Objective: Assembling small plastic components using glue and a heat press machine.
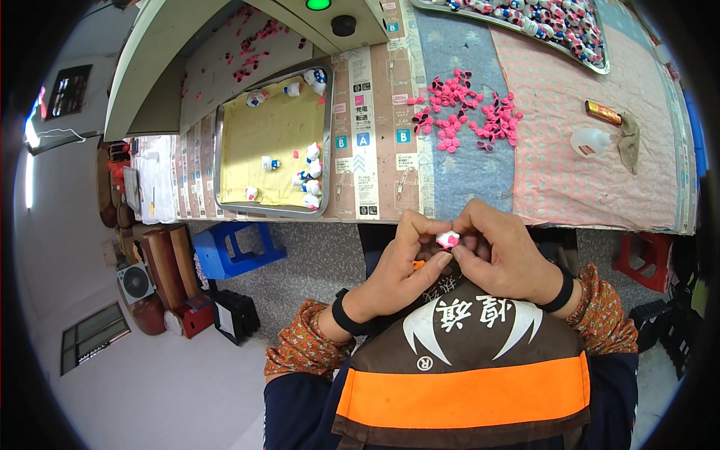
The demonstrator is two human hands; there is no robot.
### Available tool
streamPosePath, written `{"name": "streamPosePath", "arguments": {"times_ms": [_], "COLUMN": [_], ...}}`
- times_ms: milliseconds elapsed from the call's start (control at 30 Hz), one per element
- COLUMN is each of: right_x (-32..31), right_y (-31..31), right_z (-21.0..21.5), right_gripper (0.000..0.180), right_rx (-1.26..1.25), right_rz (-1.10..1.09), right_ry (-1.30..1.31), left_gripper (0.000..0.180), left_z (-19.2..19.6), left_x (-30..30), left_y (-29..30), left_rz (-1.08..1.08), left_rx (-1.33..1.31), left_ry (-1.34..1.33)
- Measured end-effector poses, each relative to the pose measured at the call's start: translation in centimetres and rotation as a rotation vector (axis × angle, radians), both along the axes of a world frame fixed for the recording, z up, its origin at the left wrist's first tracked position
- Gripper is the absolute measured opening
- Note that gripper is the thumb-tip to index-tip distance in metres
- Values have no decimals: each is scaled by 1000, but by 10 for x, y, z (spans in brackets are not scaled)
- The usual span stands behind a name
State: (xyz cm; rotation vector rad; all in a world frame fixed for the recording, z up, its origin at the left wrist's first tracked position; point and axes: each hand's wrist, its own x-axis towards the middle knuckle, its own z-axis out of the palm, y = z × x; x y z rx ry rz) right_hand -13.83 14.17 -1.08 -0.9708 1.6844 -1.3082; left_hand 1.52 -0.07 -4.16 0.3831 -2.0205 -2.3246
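A small white toy figure with a pink bow piece [448, 239] sits between the fingertips of both hands, held over my lap just below the table's front edge. My left hand [401, 266] pinches it from the left, and a small orange bit shows under the fingers. My right hand [504, 253] pinches it from the right. Both wrists wear black bands. A heap of loose pink bow pieces [465, 111] lies on the blue cloth straight ahead.
A metal tray with a yellow liner [270, 139] holds several finished white figures at the left. Another tray of figures [540, 22] sits at the far right. A small clear bottle [590, 141], an orange tube and a rag lie right. Blue stool [234, 249], red stool [646, 256] below.
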Motion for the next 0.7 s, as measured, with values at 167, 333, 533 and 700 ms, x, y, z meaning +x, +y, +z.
{"name": "streamPosePath", "arguments": {"times_ms": [167, 333, 533, 700], "right_x": [-1, -1, 0, 2], "right_y": [1, 1, 1, 2], "right_z": [0, 1, 1, -1], "right_gripper": [18, 18, 19, 20], "right_rx": [-8, -21, -15, -5], "right_rz": [-8, 0, 14, 18], "right_ry": [-10, 14, 52, 36], "left_gripper": [29, 31, 29, 29], "left_z": [7, 4, 7, 6], "left_x": [1, 3, 3, 1], "left_y": [-5, -1, -1, -1], "left_rz": [-29, 5, 9, 4], "left_rx": [73, -8, -312, -471], "left_ry": [-68, -60, 5, 109]}}
